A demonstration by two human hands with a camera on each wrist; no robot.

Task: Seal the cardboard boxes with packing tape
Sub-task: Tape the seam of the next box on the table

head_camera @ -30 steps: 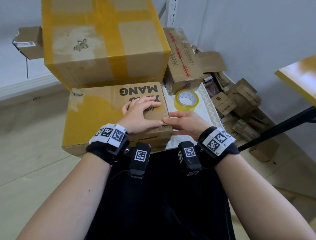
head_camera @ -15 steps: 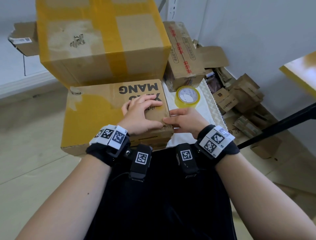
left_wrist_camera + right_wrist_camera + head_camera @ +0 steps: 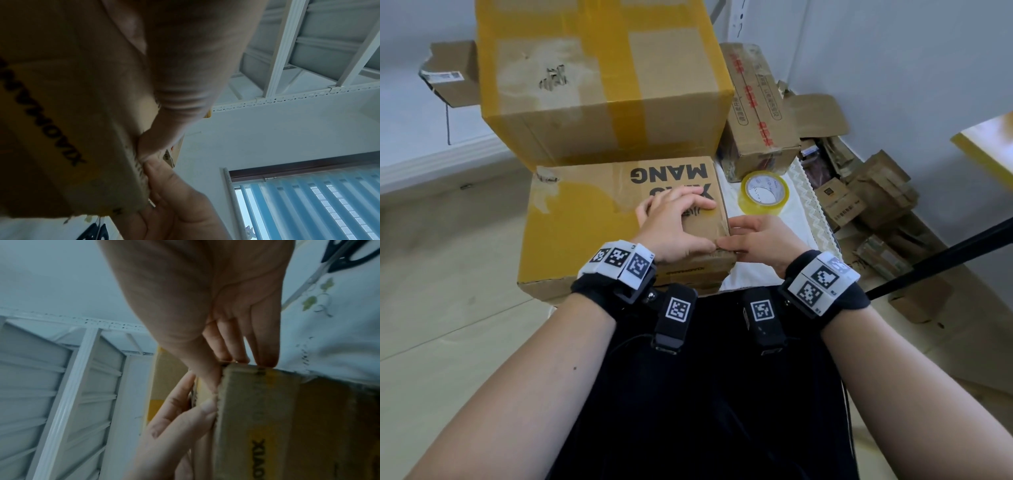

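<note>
A flat cardboard box (image 3: pixel 592 222) printed XIAO MANG, with yellow tape on its top, lies in front of me. My left hand (image 3: pixel 678 222) rests on the box's top at the near right corner, fingers spread and thumb along the near edge. My right hand (image 3: pixel 753 236) presses straight fingers against the box's right side at that corner, its thumb meeting the left thumb. In the right wrist view the right hand's fingertips (image 3: pixel 265 360) touch the box (image 3: pixel 257 402) edge beside the left hand (image 3: pixel 174 426). A roll of clear yellowish packing tape (image 3: pixel 765 192) lies just right of the box.
A big taped box (image 3: pixel 599 78) sits on the flat box's far part. Another box (image 3: pixel 756 113) stands behind the tape roll on the white cloth (image 3: pixel 801 219). Black-handled scissors (image 3: pixel 349 256) lie on that cloth. Small boxes (image 3: pixel 876 205) are heaped on the floor at right.
Both hands stay at the box's near right corner. Only the view has shifted a little.
</note>
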